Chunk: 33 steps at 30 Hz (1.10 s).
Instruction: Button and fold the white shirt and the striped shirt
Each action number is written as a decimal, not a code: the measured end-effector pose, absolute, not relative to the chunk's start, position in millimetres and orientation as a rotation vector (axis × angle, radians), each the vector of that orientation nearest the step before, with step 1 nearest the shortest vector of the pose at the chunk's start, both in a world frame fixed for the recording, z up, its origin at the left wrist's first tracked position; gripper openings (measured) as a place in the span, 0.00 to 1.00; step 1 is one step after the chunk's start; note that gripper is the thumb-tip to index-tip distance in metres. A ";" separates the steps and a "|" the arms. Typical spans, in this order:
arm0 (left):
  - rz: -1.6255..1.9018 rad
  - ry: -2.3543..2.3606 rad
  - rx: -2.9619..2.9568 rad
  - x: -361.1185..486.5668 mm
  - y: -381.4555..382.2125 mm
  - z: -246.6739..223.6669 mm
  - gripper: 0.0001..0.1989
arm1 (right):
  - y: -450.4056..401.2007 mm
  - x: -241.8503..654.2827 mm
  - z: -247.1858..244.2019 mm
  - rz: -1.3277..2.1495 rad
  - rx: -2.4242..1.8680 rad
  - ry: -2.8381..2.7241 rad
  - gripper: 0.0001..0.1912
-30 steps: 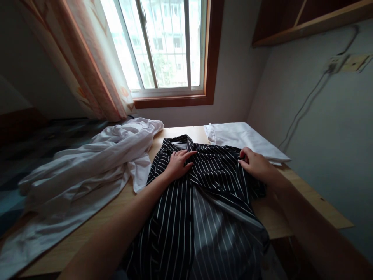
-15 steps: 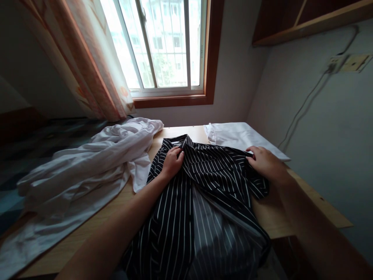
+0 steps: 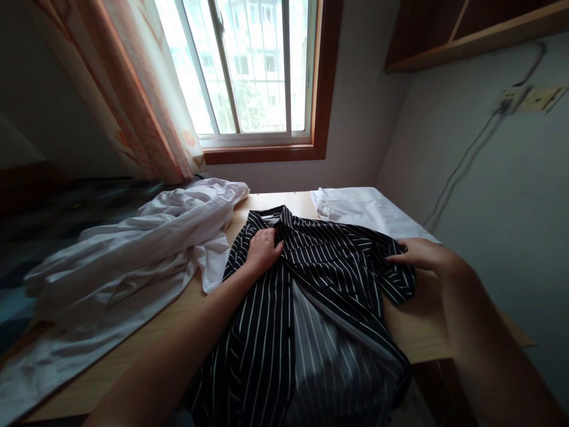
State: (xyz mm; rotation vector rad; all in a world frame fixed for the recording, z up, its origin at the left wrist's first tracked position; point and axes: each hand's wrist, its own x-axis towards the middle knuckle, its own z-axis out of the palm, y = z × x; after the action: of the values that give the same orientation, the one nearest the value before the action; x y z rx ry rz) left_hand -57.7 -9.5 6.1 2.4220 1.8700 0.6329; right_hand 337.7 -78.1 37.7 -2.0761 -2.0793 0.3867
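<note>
A black shirt with white stripes lies spread on the wooden table, collar toward the window. Its front hangs partly apart, showing a greyish inner side, and its lower end runs down toward me. Just below the collar, my left hand is closed on the front edge, fingers curled into the cloth. At the short sleeve on the right, my right hand pinches the fabric between thumb and fingers. The sleeve's cuff end drops below that hand.
Crumpled white cloth covers the table's left side and hangs toward the bed. Folded white cloth lies at the back right of the wooden table. A cord runs down the right wall, below a shelf.
My right hand has slid outward along the sleeve, from near its upper edge toward the cuff, and the sleeve lies straighter. My left hand stays near the collar with its fingers slightly shifted.
</note>
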 end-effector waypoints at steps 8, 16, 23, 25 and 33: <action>0.542 1.837 2.509 -56.7 -9.4 8.8 0.18 | -77.7 328.8 48.4 -0.074 -2.181 -1.665 0.13; 0.465 1.872 2.494 -56.7 -9.4 6.2 0.22 | -83.4 316.5 63.7 -0.418 -1.675 -1.345 0.14; 0.486 1.845 2.505 -57.6 -9.8 6.1 0.21 | -72.7 334.6 46.0 -0.510 -1.903 -1.475 0.15; 0.497 1.831 2.513 -57.8 -9.8 6.0 0.21 | -68.1 344.2 33.3 -0.324 -2.156 -1.543 0.15; 0.628 1.766 2.525 -60.5 -8.6 1.9 0.19 | -57.8 324.4 20.6 -0.376 -1.909 -1.778 0.18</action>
State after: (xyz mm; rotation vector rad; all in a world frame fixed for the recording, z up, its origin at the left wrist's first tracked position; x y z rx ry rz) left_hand -60.5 -8.6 1.9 2.5249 1.7663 0.6282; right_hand 324.4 -57.8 20.6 -1.9089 -1.7775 -0.3761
